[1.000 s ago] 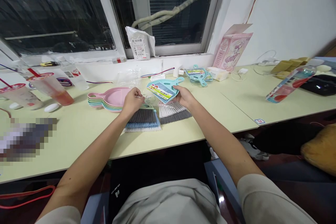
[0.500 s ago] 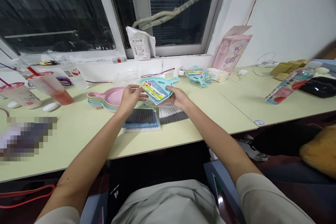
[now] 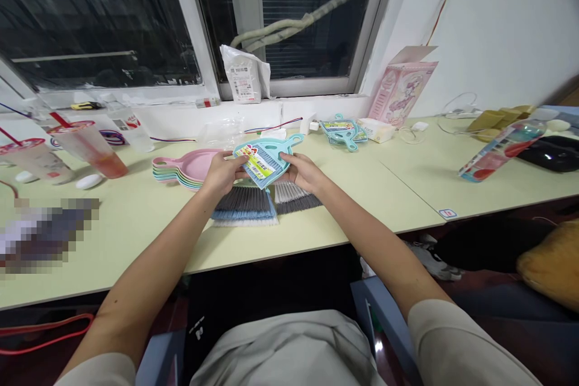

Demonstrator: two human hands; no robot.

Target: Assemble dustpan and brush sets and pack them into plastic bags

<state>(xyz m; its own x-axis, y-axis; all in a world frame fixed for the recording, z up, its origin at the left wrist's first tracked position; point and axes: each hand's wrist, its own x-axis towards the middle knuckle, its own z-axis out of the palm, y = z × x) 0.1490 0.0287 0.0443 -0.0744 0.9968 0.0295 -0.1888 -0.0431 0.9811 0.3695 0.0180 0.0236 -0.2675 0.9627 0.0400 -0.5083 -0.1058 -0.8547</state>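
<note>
Between my two hands is a turquoise dustpan and brush set with a yellow-green label, held above the table. My left hand grips its left edge, thumb on top. On the other side, my right hand pinches its right edge below the handle. Underneath lie hand brushes with dark, blue and white bristles, and beside them brushes with white and grey bristles; their upper parts are hidden. A stack of pastel dustpans, pink on top, lies left of my left hand. More labelled sets lie at the back.
On the left of the table stand drink cups with red straws. A pink box stands at the back by the wall. To the right are a leaning bottle and a black case. Clear plastic wrap lies near the window.
My left hand has closed on the left edge of the dustpan and brush set, where its fingers were looser before. The set has shifted slightly left and down.
</note>
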